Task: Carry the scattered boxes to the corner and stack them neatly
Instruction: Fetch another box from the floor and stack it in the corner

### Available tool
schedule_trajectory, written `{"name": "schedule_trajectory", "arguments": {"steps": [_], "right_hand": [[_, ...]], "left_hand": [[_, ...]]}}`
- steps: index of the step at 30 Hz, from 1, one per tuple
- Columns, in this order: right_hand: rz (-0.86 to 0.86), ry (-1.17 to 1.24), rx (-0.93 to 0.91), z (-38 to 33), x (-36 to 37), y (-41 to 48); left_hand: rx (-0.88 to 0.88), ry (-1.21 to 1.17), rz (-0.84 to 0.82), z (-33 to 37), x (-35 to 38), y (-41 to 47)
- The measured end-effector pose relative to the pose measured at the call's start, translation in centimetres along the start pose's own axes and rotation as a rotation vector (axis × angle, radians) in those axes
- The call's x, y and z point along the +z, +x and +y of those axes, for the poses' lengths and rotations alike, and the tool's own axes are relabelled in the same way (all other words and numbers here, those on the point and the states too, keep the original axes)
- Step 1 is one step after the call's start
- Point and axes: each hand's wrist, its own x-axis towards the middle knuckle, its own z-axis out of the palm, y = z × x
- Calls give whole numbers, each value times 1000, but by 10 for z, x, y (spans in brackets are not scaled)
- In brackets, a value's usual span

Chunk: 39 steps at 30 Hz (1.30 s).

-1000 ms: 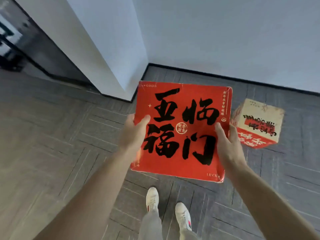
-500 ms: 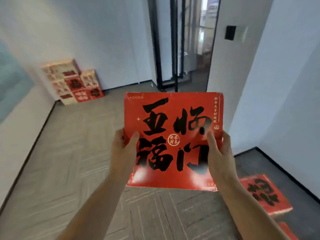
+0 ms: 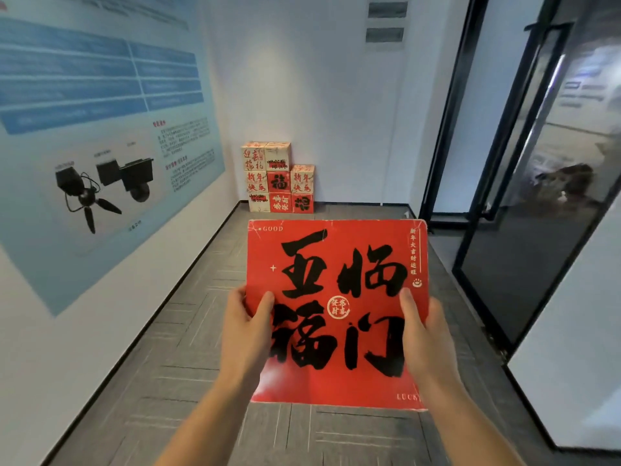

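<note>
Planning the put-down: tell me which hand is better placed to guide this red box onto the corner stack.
Right, marginally. Both the left hand and right hand grip the red box alike, but the stack has its lower column and open floor on its right; the wall hems its left.

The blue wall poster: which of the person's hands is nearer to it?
Left. The left hand grips the red box on the side facing the poster; the right hand grips the opposite edge.

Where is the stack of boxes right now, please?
In the head view, the stack of boxes stands in the far corner, just left of centre, beside the wall poster and beyond the red box.
</note>
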Motion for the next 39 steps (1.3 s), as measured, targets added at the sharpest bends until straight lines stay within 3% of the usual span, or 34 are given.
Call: {"name": "schedule_trajectory", "arguments": {"steps": [10,29,39], "right_hand": [[-24,12,26,-5,91,38],[-161,52,-7,-12,168,302],[-140,2,-16,-15,267,463]], "left_hand": [[-26,-13,1,-6,-35,83],[28,42,163,-12,100,287],[41,-5,121,-32,153,461]]}}
